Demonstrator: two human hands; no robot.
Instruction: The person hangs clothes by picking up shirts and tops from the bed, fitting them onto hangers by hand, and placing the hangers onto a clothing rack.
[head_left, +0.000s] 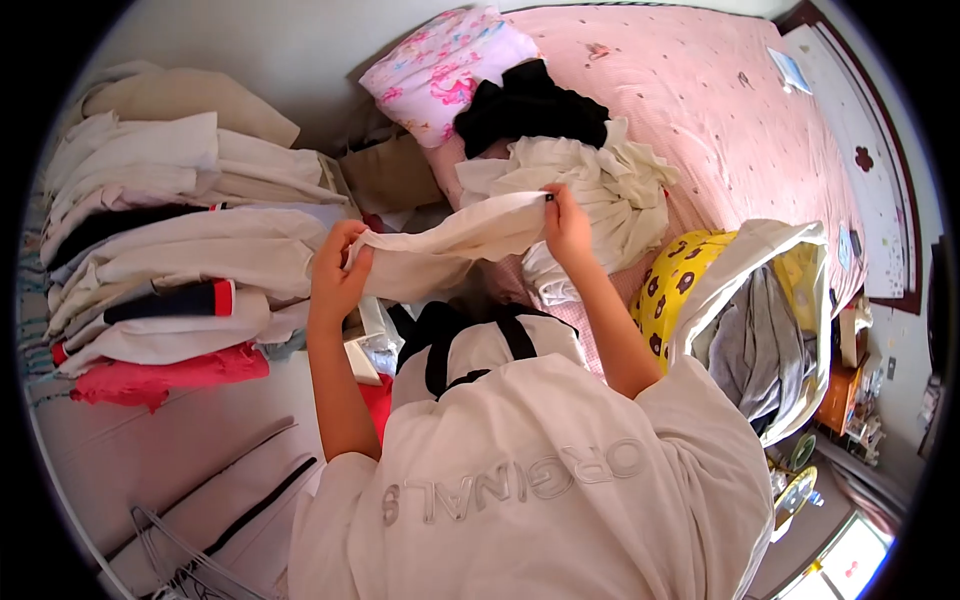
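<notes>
A cream garment (460,235) is stretched between my two hands in front of my body; its exact kind is hard to make out. My left hand (340,275) is closed on one end, beside the hanging clothes. At the other end, my right hand (568,228) pinches the upper edge, near the bed. Just beyond that hand, a crumpled cream cloth (600,190) lies on the bed, with a black garment (535,105) behind it.
A row of hanging clothes (180,240) fills the left side. At right stands a yellow patterned laundry basket (665,290) holding grey clothes (755,340). The pink bed (700,100) carries a floral pillow (445,70). Wire hangers (165,550) sit at lower left.
</notes>
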